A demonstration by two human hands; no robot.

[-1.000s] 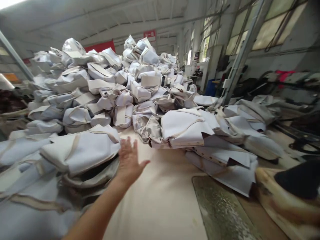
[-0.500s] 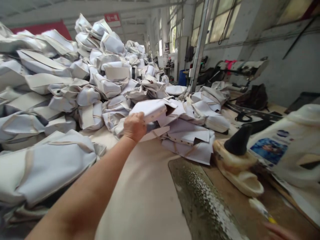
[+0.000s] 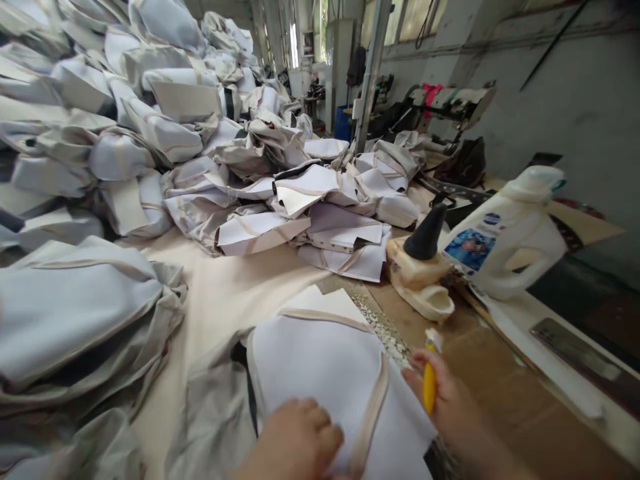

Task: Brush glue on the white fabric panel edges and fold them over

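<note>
Since a half second back, drawn in from the far heap to the near edge: left hand [image 3: 295, 437], now resting knuckles-up on a white fabric piece [image 3: 325, 373] that lies flat on the table [image 3: 235, 293] right in front, no longer out at arm's length gripping a folded piece among the pile. Fingers curled down onto the cloth, pressing or pinching its near edge, though cannot tell which. Looming across the left and back, a great heap of folded white fabric pieces [image 3: 150, 133] with beige trim, spilling down to the beige table surface. Nearer left, a thick stack of the same pieces [image 3: 75, 313], sagging over the edge. To the right, a big white plastic jug [image 3: 510, 247] with a blue label, lying tilted beside a cream container with a black cone spout [image 3: 425, 267]. Farther back, a metal post [image 3: 367, 73] and cluttered machinery along the wall. Running across the near piece, a beige trim strip [image 3: 370, 413], curving from the upper edge down toward the hands. At the lower right, right hand [image 3: 445, 400] closed around a small yellow tool [image 3: 429, 383] with a white tip, held upright just beside the fabric's right edge.
</note>
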